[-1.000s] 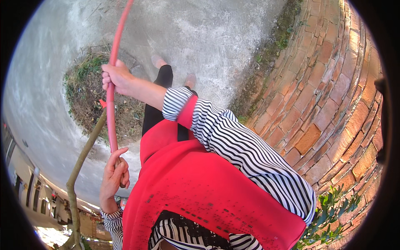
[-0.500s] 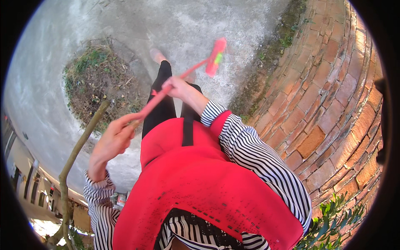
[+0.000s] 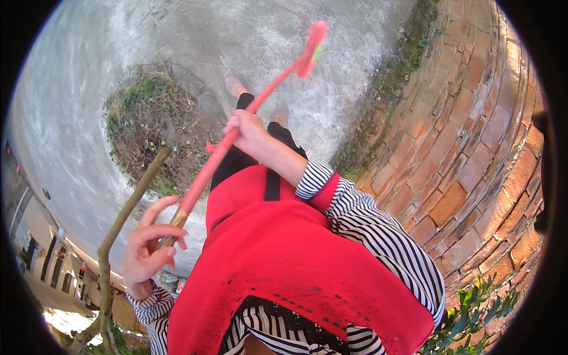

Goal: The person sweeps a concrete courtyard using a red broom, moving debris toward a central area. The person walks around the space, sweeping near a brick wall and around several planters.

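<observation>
A long-handled broom [image 3: 236, 133] runs slantwise across my front, its pinkish-red head [image 3: 313, 48] with a green patch raised out to the far right. My right hand [image 3: 247, 131] is closed round the red part of the handle, about midway along. Down at the bare wooden end, my left hand [image 3: 149, 244] has its fingers loosely curled about the handle, the index finger lifted away. A small red tag or string end hangs off the handle between my hands. The head looks slightly blurred, and its bristles cannot be made out.
Grey concrete ground [image 3: 195, 35] lies ahead, with a round patch of dry weeds [image 3: 151, 127] at left. A bare branch [image 3: 121, 222] rises beside my left arm. Along the right runs a brick wall [image 3: 455, 148], with a leafy plant [image 3: 467, 322] at lower right.
The broom has become steeper, its head moving farther away from me. My left hand has dropped lower and its fingers have loosened; my right hand still grips the handle.
</observation>
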